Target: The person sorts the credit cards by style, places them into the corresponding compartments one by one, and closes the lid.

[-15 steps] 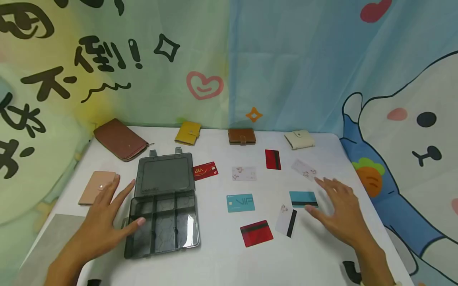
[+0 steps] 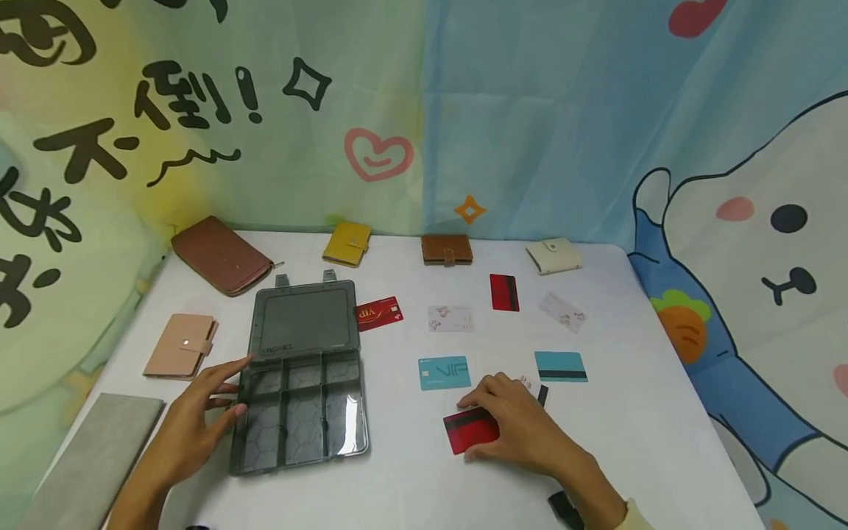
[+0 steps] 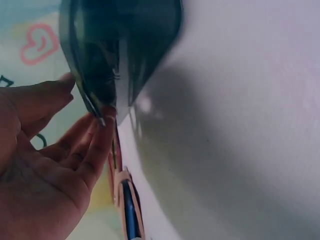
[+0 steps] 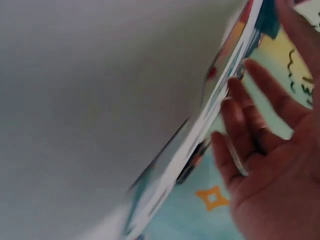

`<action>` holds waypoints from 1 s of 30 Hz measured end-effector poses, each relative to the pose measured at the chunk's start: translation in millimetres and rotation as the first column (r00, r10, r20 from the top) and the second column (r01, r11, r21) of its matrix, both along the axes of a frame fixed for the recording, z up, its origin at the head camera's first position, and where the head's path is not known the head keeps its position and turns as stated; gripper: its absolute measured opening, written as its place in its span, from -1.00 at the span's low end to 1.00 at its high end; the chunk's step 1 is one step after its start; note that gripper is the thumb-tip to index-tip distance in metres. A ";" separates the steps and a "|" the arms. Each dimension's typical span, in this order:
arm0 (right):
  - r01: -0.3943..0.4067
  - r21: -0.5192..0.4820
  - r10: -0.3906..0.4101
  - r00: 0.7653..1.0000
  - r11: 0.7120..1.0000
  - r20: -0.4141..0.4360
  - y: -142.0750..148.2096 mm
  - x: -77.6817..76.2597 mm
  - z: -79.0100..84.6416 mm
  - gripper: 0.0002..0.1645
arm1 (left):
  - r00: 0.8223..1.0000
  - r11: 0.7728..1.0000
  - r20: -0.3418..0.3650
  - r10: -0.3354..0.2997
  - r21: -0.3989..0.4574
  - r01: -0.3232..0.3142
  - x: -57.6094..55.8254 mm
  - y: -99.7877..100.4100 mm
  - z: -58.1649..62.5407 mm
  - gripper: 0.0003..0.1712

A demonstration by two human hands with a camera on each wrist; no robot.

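While the left hand (image 2: 188, 434) touched the left edge of the dark compartment box (image 2: 305, 320), fingers fairly straight and not clamped, the right hand (image 2: 513, 423) straddled the red card (image 2: 469, 430) at its nine o'clock, thumb by the near edge, fingers by the far one. Right fingers loosely bent, nothing plainly pinched; contact with the card couldn't be told. Card lay on the white desk (image 2: 411, 493), black stripe up. Box lay unfolded at the left hand's two o'clock.

Step looked like picking up the card. Doing it well probably called for lifting one edge with a nail first, since a thin flat card gave little to grab, then squeezing both long edges evenly. White card (image 2: 530, 383) at the right hand's one o'clock was partly hidden by it, so dragging sideways was a risk; blue striped card (image 2: 561, 366), two o'clock, sat apart. Light left-hand pressure seemed enough, lest the box skid.
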State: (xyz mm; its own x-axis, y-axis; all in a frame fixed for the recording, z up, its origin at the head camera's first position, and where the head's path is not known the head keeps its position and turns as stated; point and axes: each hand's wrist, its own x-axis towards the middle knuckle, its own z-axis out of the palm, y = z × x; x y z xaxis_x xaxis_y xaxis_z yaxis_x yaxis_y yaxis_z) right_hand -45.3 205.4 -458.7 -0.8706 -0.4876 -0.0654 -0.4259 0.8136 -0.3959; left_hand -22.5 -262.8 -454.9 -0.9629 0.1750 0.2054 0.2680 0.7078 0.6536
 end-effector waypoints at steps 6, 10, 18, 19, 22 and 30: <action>-0.024 0.054 0.025 1.000 0.998 -0.018 -17.2 -3.3 -2.6 -0.30 | 0.999 1.000 0.031 0.003 0.008 -0.004 -1.8 -6.1 -6.4 -0.17; -0.031 0.038 0.031 0.999 0.999 0.020 -23.2 -6.6 -2.6 -0.37 | 0.998 1.000 0.056 -0.007 0.031 0.005 -3.4 -9.5 -7.3 -0.20; -0.051 -0.048 0.056 0.990 0.998 0.126 -33.1 -9.5 1.1 -0.54 | 0.997 0.999 0.082 -0.009 0.034 0.006 -4.2 -10.9 -7.2 -0.21; -0.057 -0.068 0.066 0.987 0.996 0.144 -34.9 -9.1 1.5 -0.59 | 0.996 0.999 0.086 -0.007 0.035 0.004 -4.2 -10.7 -7.1 -0.22; -0.090 -0.149 0.121 0.970 0.985 0.210 -40.7 -8.0 4.4 -0.72 | 0.995 0.999 0.103 0.002 0.034 -0.006 -4.2 -9.8 -6.6 -0.22; -0.090 -0.488 0.304 0.873 0.868 0.381 -66.7 -11.2 20.0 -0.80 | 0.990 0.999 0.134 0.037 0.022 -0.040 -3.0 -7.6 -5.2 -0.22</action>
State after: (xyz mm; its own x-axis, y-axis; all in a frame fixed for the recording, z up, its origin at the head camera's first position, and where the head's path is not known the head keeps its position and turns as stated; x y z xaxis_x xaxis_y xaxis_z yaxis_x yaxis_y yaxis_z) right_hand -56.5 138.7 -438.7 -0.6851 -0.7139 -0.1450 -0.2549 0.4214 -0.8703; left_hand -25.5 -270.4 -460.1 -0.9880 0.1335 0.0781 0.1497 0.6991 0.6992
